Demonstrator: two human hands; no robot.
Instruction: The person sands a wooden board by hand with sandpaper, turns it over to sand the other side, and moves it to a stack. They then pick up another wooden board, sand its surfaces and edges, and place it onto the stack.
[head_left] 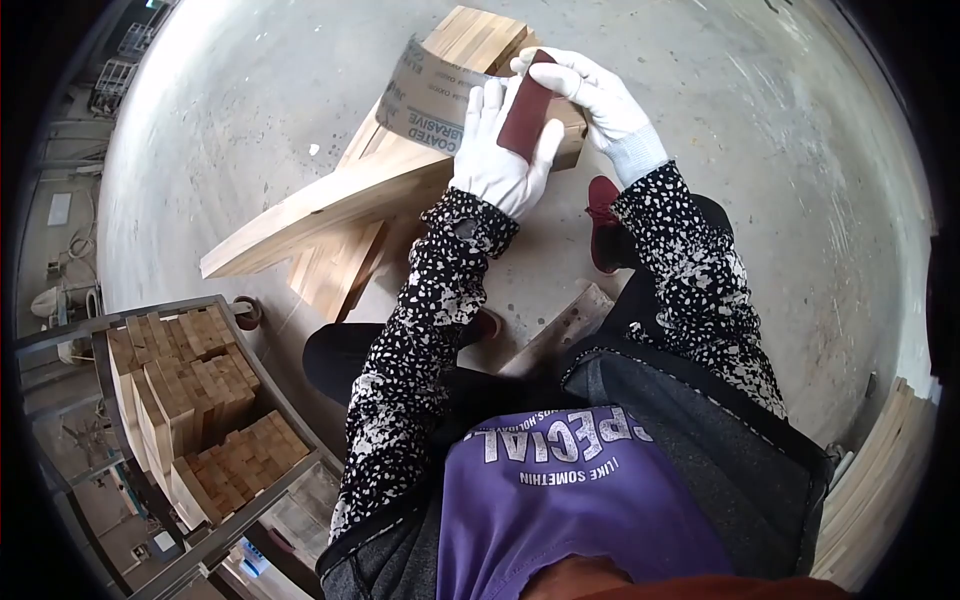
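Note:
Both my hands wear white gloves. My right hand (pixel 600 95) pinches the upper end of a dark red-brown sanding piece (pixel 526 115). Beneath its lower end lies my left hand (pixel 500 155), fingers spread, with the piece across the palm and thumb side. A curled sheet of coated abrasive paper (pixel 425 95), printed side showing, sticks out left of my left fingers; whether they hold it is hidden. Under the hands a long curved wooden board (pixel 330 200) rests on stacked wooden pieces (pixel 470 38).
At the lower left a metal-framed cart (pixel 225 310) holds stacks of wooden blocks (pixel 205 390). A short plank (pixel 560 330) lies on the grey floor (pixel 250 120) between my legs. Long light wooden strips (pixel 885 470) stand at the right edge.

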